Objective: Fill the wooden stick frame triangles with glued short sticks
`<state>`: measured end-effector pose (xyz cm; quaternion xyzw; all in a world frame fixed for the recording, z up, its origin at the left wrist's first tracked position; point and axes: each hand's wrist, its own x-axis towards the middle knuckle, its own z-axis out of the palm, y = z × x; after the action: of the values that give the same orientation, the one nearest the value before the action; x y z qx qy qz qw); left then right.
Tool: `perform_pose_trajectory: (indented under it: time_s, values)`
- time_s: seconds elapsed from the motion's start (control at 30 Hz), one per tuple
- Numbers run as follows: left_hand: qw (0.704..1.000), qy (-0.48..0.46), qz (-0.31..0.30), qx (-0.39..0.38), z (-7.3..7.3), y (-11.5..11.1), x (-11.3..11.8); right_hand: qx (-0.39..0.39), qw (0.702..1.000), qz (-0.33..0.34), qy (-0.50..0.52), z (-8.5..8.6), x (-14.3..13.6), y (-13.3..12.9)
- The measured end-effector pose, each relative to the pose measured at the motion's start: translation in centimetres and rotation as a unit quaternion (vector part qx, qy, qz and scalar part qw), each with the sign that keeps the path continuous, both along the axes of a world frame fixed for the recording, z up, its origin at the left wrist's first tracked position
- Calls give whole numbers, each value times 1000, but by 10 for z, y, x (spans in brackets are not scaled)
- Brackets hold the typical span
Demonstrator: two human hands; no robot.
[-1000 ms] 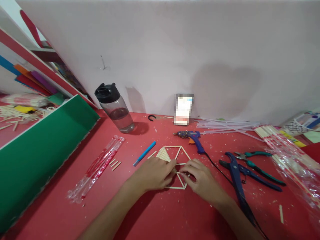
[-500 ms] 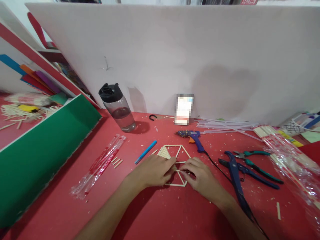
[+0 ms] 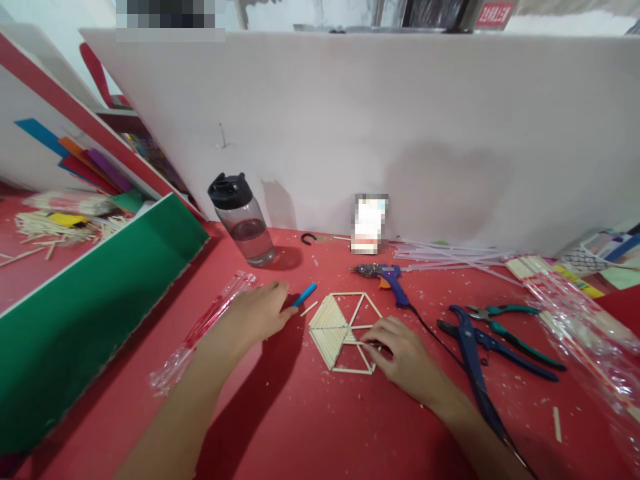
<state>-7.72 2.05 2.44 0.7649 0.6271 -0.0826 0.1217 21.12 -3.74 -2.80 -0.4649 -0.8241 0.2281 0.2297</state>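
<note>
1 stick frame partly under right hand.

Back wall: upright pale panel, soft shadows on it.
Work surface: red tabletop, scattered light bits.
Left side: red-edged white partition, slanted.
Above panel: red sign, white lettering.

Glue gun behind stick frame | pliers right | bottle left
</note>
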Motion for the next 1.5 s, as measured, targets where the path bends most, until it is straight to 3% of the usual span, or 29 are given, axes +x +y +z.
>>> perform_pose_trajectory:
  time_s: [0.13, 0.3, 0.53, 0.63, 0.77, 0.87, 1.0, 1.1, 1.17, 1.27, 1.37, 1.5]
  values:
    - [999, 7, -7, -33, -6, 0, 2, 9, 1000, 0, 1, 0, 0, 0]
    - [1000, 7, -11, 6, -8, 2, 9, 13, 1000, 3, 4, -1, 1, 1]
    - [976, -214, -39, 25, 8, -11, 32, 9, 1000, -1, 23, 6, 0, 1]
    - [961, -266, -79, 12, 12, -22, 51, -45, 993, -43, 101, 15, -2, -1]
    - [943, -270, -196, 5, 6, -35, 77, -146, 951, -71, 263, 26, -7, -7]
    - [937, -264, -230, -7, 4, -42, 87, -152, 926, -71, 338, 32, -11, -10]
    - [928, -282, -239, -44, 15, -42, 79, -145, 919, -84, 357, 34, -11, -9]
    - [953, -222, -183, -90, 19, -36, 54, -132, 912, -130, 367, 32, -5, -6]
    - [979, -134, -136, -76, 15, -31, 35, -101, 922, -140, 346, 32, -1, -5]
    - [991, -33, -94, -89, 3, -23, 15, -43, 971, -82, 219, 30, 2, -3]
    - [992, -17, -85, -91, -3, -19, 12, 24, 997, -12, 69, 22, 1, -2]
    - [991, -11, -94, -93, 0, -17, 18, 35, 999, 9, 3, 9, -2, 0]
